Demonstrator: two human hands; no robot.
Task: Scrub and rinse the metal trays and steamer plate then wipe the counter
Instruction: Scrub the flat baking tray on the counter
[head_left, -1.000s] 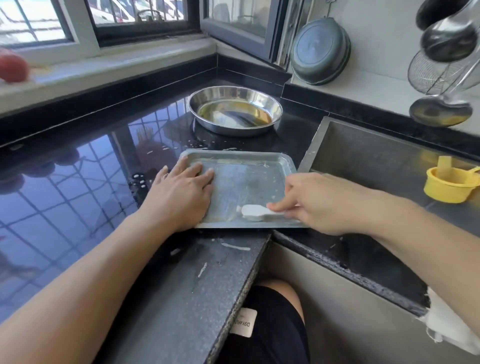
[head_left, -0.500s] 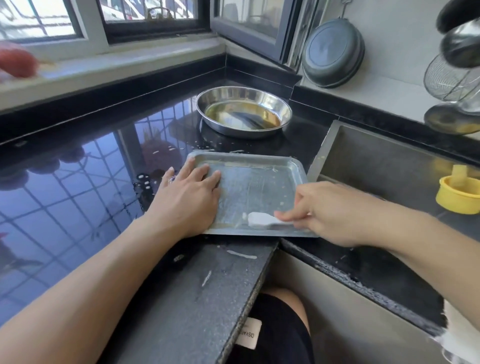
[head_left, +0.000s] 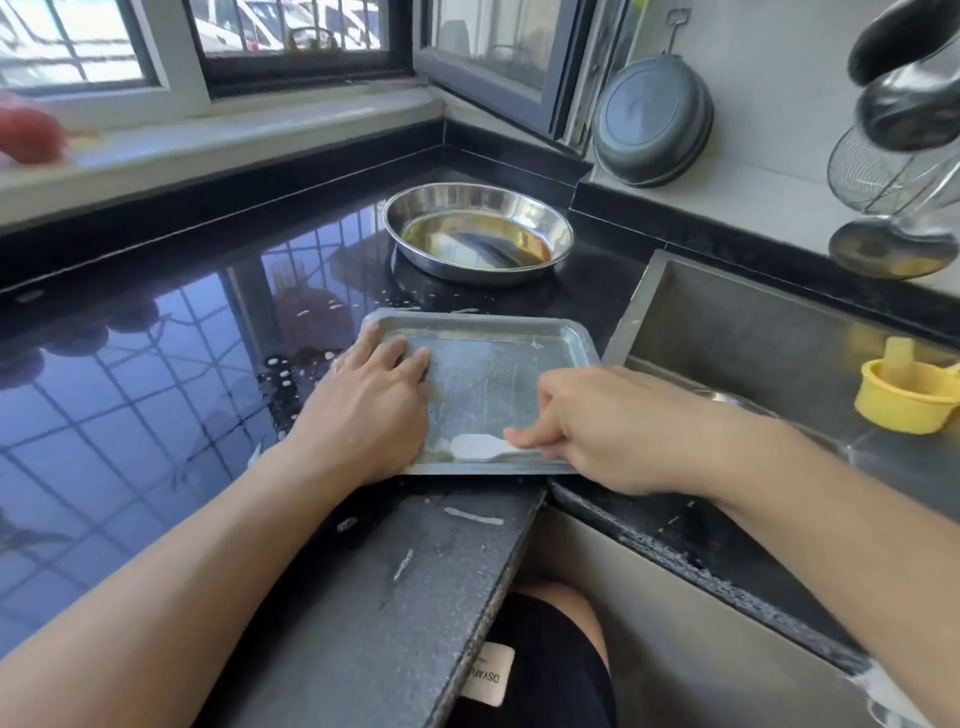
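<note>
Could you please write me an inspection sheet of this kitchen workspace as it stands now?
Surface: black counter, glossy, with white smears and droplets near its front edge.
Job's things: rectangular metal tray flat on the counter beside the sink; round metal pan behind it.
Clutter: yellow cup in the sink.
Grippers: left hand presses flat on the tray; right hand pinches a white scraper on the tray.
Cables: nothing seen.
Surroundings: windows, hanging dark pan, ladles, wire strainer.
</note>
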